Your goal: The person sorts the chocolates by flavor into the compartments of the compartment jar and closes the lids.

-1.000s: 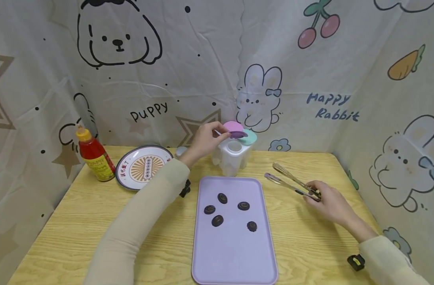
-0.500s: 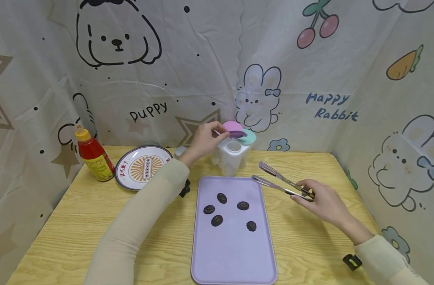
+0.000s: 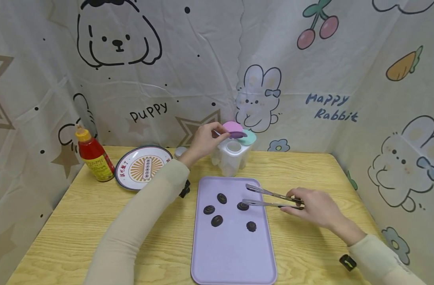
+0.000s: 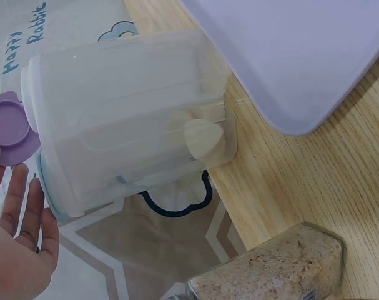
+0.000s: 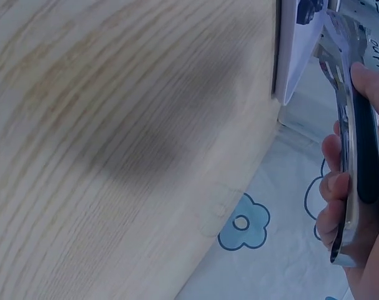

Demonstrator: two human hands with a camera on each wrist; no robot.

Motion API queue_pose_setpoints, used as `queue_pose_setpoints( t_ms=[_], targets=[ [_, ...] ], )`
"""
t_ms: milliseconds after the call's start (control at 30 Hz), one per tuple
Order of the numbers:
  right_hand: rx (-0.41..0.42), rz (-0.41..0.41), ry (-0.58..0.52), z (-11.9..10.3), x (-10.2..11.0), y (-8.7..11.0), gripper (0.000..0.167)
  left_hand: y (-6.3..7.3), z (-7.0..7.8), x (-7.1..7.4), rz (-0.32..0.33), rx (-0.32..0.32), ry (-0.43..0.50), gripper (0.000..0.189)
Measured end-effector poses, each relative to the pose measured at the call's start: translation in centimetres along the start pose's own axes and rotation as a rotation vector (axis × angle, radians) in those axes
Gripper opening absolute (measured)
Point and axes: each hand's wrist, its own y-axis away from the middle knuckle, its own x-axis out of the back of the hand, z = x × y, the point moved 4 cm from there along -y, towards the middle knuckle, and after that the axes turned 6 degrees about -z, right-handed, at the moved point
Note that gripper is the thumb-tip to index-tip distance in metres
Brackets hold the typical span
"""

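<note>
Lid pinched in the left fingers, open tongs in the right

Well to the left of the left fingers, a red bottle [image 3: 96, 160] leans beside a patterned plate [image 3: 145, 168]. The left hand [image 3: 204, 138] has thumb and forefinger closed on the edge of a purple lid [image 3: 237, 135], its other fingers loosely spread. That lid looks thin, light and a bit springy; the rim is the place to pinch. Just beyond and below those fingers, the clear container [image 3: 229, 160] has its round mouth uncovered; I'd guess light plastic, easily nudged.

Nearer the person, between the two hands, five dark pieces [image 3: 217, 221] lie on a lilac tray [image 3: 233, 257]. They're probably light, smooth and liable to skid, best taken across their sides with a gentle squeeze.

On the right, the right hand [image 3: 315, 206] has its fingers and thumb round the handles of metal tongs [image 3: 270, 194], whose arms stand apart. Ahead of those fingers, one tip overlaps the upper-right piece [image 3: 242, 208]; whether they touch, I can't tell.
</note>
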Motion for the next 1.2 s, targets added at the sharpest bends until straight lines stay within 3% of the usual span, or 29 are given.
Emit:
queue_pose_setpoints(
  t_ms=[367, 867, 1200],
  targets=[
    [0.061, -0.044, 0.039, -0.2, -1.3, -0.1, 0.032, 0.0, 0.0, 0.0, 0.001, 0.009, -0.01, 0.019],
    [0.12, -0.064, 0.001, -0.5, -1.9, -0.6, 0.032, -0.1, -0.1, 0.0, -0.003, 0.007, -0.007, 0.019],
    [0.244, -0.07, 0.007, -0.7, -2.2, -0.6, 0.017, -0.2, -0.3, 0.0, -0.003, 0.01, -0.006, 0.019]
  ],
)
